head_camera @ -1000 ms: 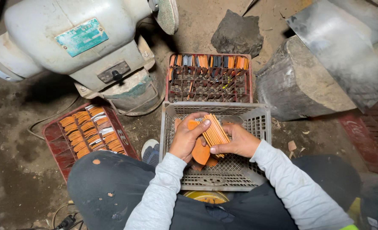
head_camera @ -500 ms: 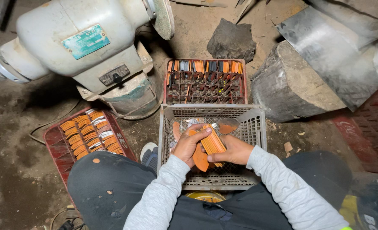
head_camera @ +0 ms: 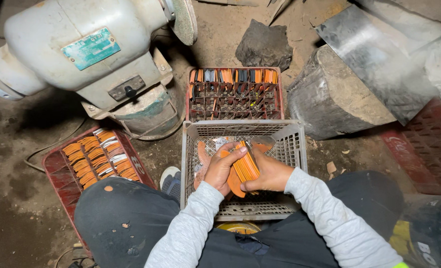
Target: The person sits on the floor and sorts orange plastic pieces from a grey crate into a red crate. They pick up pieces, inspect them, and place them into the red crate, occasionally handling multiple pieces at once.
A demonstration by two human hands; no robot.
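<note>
My left hand (head_camera: 221, 168) and right hand (head_camera: 270, 173) meet over the crate (head_camera: 292, 149) between my knees, both touching the stack of flat pieces (head_camera: 245, 166) in it. At twelve o'clock, touching that crate, sits a second crate (head_camera: 233, 94) with dividers. At nine o'clock, beside my knee, lies a tray (head_camera: 94, 161) of pieces. At eleven stands the grinder (head_camera: 81, 54). At two o'clock sits a log (head_camera: 330, 97), and a rock (head_camera: 262, 47) lies beyond.

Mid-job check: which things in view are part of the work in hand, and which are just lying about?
In hand:
- left hand and right hand, together gripping a stack of orange pieces
- grey crate under them

Lying about:
- bench grinder
- red crate of orange pieces
- divided red crate
- dark rock
- log
</note>
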